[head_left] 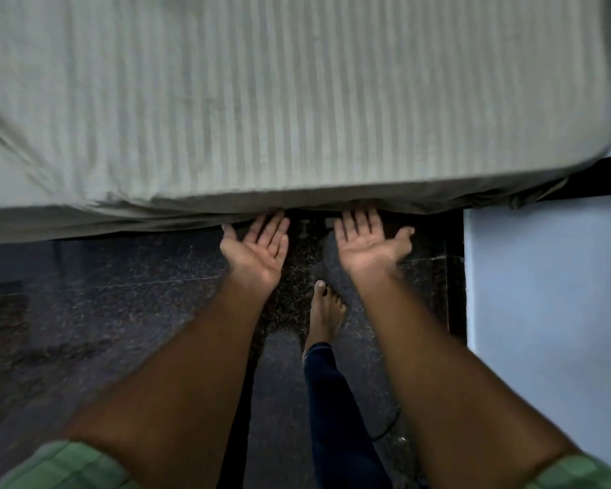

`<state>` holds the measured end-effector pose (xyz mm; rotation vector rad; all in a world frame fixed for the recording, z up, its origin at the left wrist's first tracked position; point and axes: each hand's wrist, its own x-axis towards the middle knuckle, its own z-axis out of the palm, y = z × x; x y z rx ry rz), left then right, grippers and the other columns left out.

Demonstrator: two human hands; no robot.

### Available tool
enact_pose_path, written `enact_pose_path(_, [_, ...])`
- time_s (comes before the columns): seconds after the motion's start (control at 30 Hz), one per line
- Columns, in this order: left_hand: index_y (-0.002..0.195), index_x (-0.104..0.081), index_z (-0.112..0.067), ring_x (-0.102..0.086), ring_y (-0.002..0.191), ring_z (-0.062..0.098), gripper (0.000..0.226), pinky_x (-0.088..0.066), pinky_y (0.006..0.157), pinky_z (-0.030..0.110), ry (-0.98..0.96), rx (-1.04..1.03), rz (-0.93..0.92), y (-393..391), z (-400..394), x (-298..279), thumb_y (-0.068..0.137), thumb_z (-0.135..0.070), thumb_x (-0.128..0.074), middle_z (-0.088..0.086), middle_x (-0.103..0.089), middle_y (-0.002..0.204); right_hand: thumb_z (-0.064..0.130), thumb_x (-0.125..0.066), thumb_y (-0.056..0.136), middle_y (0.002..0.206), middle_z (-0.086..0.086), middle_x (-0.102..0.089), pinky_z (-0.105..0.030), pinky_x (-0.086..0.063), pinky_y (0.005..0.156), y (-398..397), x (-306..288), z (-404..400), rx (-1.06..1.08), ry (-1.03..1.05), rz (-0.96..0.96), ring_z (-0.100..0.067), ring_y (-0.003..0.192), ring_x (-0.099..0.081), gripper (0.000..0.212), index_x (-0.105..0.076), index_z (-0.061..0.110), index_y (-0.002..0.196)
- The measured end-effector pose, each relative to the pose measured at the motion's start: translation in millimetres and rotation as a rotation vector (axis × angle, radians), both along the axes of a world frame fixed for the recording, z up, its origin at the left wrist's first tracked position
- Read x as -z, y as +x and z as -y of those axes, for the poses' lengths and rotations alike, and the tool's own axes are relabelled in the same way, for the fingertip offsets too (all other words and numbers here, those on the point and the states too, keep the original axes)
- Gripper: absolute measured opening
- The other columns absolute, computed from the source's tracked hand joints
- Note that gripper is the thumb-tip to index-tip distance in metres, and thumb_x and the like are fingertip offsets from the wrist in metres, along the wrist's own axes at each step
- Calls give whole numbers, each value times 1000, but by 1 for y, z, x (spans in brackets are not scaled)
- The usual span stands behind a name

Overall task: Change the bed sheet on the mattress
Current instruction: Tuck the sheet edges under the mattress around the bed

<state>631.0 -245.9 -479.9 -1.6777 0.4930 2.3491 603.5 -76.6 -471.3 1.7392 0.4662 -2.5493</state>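
Head view: a striped grey-green bed sheet (261, 100) covers the mattress, its near edge hanging over the side, its right corner rounded beside a pale wall (544, 294). The left hand (258, 247) and right hand (365, 241), palms up and fingers straight, gripping nothing, reach under that edge, fingertips hidden by cloth. Below lies dark speckled floor (103, 312) with one bare foot (325, 312).

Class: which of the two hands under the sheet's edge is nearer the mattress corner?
The right hand; the rounded corner lies on its side, farther from the left hand.
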Motion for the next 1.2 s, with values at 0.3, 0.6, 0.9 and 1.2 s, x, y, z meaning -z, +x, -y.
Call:
enact_pose_path(0.3, [131, -62, -15, -69, 112, 21, 54, -50, 81, 28, -71, 90, 10, 13, 91, -38, 105, -54, -34, 10, -71, 130, 57, -29, 107, 110, -13, -73, -38, -52, 86, 31, -33, 147, -508, 30, 108, -27, 98, -69, 63, -58, 9, 135])
enact_pose_path(0.6, [107, -72, -17, -69, 69, 8, 19, -42, 51, 18, -621, 419, 102, 42, 297, -83, 103, -30, -59, 6, -76, 104, 16, -62, 100, 83, -3, -70, -26, -47, 58, 58, -84, 354, -895, 239, 110, -14, 64, -62, 11, -66, 18, 91])
enact_pose_path(0.9, [100, -57, -20, -67, 66, 3, 17, -37, 35, 12, -504, 307, 183, 4, 405, -79, 104, -11, -44, 2, -67, 109, 1, -56, 97, 83, -11, -70, -23, -47, 47, 16, -79, 456, -548, 284, 234, -14, 54, -65, 19, -59, 10, 80])
enact_pose_path(1.2, [87, -69, -12, -66, 60, 10, 18, -28, 32, 11, -505, 270, 278, 29, 409, -54, 97, -15, -55, -1, -70, 79, 7, -53, 87, 57, -9, -60, -23, -37, 40, 35, -55, 470, -639, 530, 347, -16, 39, -49, 18, -62, 4, 72])
